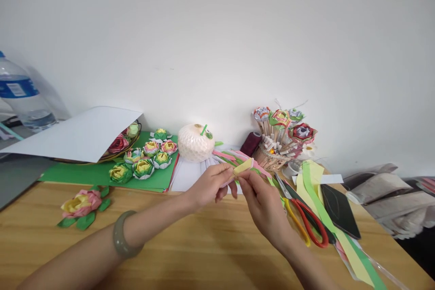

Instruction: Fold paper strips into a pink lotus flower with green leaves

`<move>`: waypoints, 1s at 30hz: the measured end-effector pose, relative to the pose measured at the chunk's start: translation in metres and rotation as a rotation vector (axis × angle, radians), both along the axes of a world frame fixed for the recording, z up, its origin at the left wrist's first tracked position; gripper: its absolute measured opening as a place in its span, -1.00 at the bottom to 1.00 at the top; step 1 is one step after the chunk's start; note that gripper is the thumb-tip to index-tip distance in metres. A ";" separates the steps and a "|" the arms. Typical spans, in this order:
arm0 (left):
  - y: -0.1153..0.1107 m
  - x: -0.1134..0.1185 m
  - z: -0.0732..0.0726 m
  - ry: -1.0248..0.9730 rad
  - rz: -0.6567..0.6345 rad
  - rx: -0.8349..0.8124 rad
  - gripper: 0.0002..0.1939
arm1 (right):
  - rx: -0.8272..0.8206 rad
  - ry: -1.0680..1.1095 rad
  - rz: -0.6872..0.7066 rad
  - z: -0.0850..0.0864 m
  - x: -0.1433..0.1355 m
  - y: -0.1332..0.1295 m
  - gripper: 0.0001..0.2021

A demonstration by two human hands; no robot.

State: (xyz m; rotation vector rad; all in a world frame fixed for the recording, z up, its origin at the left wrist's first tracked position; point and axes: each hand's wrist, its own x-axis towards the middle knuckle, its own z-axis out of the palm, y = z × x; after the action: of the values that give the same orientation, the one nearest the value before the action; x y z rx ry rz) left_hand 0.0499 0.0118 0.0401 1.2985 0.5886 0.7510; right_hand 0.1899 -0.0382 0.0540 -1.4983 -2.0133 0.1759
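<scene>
A small yellow paper strip [244,166] is pinched between both hands above the table's middle. My left hand [212,184] is closed on its near end, thumb and forefinger together, a ring on one finger. My right hand [260,192] grips the strip's lower edge with bent fingertips. Part of the strip is hidden behind the fingers. Beyond the hands lie pink and green paper strips [227,157]. Scissors [307,217] with red and yellow handles lie right of my right hand. A pink and yellow paper flower [81,204] with green leaves lies on the left.
Several folded paper flowers [143,168] rest on green paper [78,174]. A white textured round object [196,142] stands by the wall, with a basket of stemmed paper flowers [272,156] to its right. Long paper strips [319,199], a black tablet [340,210] and a bottle [22,93] flank the workspace.
</scene>
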 end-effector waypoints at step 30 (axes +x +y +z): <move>-0.019 0.005 0.006 0.083 0.342 0.204 -0.70 | 0.186 -0.301 0.049 -0.014 -0.001 -0.017 -0.78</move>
State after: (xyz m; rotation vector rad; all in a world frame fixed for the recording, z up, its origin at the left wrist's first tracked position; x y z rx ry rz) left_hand 0.0544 -0.0072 0.0460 1.4391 0.8312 1.0636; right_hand 0.1887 -0.0554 0.0404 -1.4241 -2.2316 -0.2253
